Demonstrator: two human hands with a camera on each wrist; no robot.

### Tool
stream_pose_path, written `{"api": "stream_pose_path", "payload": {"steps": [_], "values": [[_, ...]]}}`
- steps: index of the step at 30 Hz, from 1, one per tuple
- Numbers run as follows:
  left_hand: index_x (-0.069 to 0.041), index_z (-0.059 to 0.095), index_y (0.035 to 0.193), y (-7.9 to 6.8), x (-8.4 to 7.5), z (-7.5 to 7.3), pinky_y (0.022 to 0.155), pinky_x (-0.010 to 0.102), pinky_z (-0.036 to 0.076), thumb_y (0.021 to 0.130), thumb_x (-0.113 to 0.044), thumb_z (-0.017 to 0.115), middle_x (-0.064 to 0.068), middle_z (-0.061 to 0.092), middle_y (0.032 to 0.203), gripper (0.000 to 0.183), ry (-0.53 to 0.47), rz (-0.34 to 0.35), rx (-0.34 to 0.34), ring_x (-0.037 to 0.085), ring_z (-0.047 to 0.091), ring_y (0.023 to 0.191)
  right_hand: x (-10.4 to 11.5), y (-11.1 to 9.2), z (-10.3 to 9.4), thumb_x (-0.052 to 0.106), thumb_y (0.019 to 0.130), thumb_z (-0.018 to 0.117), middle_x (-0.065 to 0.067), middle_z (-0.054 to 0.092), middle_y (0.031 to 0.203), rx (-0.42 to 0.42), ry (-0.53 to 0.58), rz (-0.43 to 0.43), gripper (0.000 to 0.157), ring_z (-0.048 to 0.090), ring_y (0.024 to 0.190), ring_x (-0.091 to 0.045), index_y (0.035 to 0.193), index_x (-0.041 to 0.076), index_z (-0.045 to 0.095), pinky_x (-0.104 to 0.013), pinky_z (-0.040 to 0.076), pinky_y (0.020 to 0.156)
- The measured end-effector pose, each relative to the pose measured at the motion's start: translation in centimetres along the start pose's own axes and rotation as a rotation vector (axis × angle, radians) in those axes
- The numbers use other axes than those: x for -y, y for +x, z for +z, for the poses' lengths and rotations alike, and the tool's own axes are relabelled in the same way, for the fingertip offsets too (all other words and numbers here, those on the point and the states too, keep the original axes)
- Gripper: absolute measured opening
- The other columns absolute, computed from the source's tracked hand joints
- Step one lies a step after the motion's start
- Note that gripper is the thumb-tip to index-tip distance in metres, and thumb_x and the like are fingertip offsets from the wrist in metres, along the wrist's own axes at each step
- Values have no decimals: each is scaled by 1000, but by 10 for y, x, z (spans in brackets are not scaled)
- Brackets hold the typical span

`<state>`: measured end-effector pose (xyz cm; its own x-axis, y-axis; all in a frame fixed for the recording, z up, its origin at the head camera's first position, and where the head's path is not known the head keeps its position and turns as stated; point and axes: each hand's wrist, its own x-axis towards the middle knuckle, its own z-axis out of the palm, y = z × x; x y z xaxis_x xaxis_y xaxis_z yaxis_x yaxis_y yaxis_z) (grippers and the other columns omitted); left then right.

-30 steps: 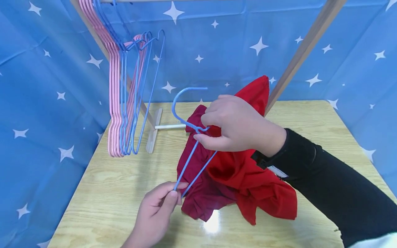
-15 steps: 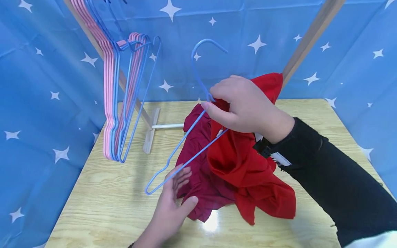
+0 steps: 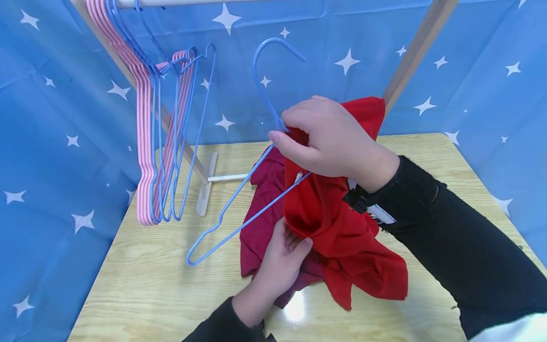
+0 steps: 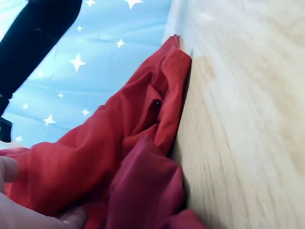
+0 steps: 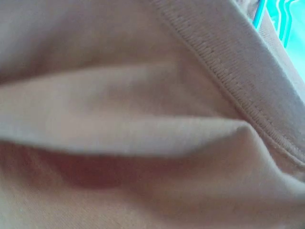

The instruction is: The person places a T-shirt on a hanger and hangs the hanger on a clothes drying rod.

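In the head view my right hand (image 3: 326, 137) pinches a blue clothes hanger (image 3: 244, 223) just below its hook, together with the top of a red shirt (image 3: 342, 237). The hanger's right side disappears behind the shirt and hand; its left side sticks out bare. A small white label (image 3: 298, 177) shows inside the shirt. My left hand (image 3: 278, 266) touches the shirt's lower left edge, fingers loosely bent and thumb apart. The left wrist view shows the red shirt (image 4: 95, 148) beside that hand. Close-up cloth (image 5: 143, 105) with a stitched band fills the right wrist view.
A dark red garment (image 3: 265, 209) lies crumpled on the wooden table (image 3: 141, 285), partly beneath the shirt. Several pink hangers (image 3: 145, 156) and blue ones hang from a rack rail (image 3: 179, 2) at left. A slanted rack post (image 3: 419, 52) stands at right, before a blue starry curtain (image 3: 470, 104).
The left hand has let go of the hanger's left end and moved right and up to the red shirt. The right hand has lifted the hanger and shirt top.
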<state>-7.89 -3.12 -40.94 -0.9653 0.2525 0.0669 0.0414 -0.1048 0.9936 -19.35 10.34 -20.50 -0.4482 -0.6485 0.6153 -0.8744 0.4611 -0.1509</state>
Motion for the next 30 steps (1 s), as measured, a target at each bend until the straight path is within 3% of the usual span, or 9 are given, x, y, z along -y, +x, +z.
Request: {"api": "stream_pose_path", "payload": {"steps": [6,9,13,17,22,27,30], "values": [[-11,47,133,18,10,10,105,36,41,99,-10,52,0,55,130,35,74,34,-70,13,50,124,0,-2,-3,29,91,59,1,36,56,-5,0,24,34,36,52,-11,65,13,44,-34,39,67],[-9,56,127,14,10,10,105,37,40,102,-7,44,2,61,123,28,100,67,-114,13,52,120,1,-2,-2,30,90,60,1,37,56,-10,8,31,34,37,52,-11,65,13,44,-34,39,65],[-6,55,126,4,3,7,104,34,41,102,-5,42,5,60,123,27,29,97,-124,16,52,120,0,-4,-2,30,90,61,1,38,56,-21,16,36,35,37,52,-11,65,13,44,-33,39,64],[-3,51,128,2,-5,0,101,34,45,97,-2,52,12,57,125,31,-68,138,-64,23,53,119,-2,-5,-5,29,91,60,1,38,55,-31,18,49,36,37,52,-11,63,13,43,-33,38,62],[-5,51,128,-1,-10,-14,93,37,51,90,-8,65,11,59,124,40,-20,162,65,26,58,114,-4,-8,-6,29,90,61,1,41,56,-25,29,67,34,40,54,-11,65,13,46,-32,39,61],[-2,51,124,-6,-7,-22,89,37,52,92,-12,64,19,59,118,36,-16,259,208,25,60,109,-7,-10,-5,29,90,62,1,42,56,-15,40,90,33,41,54,-10,65,13,47,-31,39,60],[1,52,121,-12,-12,-26,87,35,52,93,-14,61,22,59,112,34,1,304,237,20,61,105,-9,-12,-6,31,91,62,2,41,56,-7,46,111,35,41,54,-10,64,14,46,-31,40,60]]}}
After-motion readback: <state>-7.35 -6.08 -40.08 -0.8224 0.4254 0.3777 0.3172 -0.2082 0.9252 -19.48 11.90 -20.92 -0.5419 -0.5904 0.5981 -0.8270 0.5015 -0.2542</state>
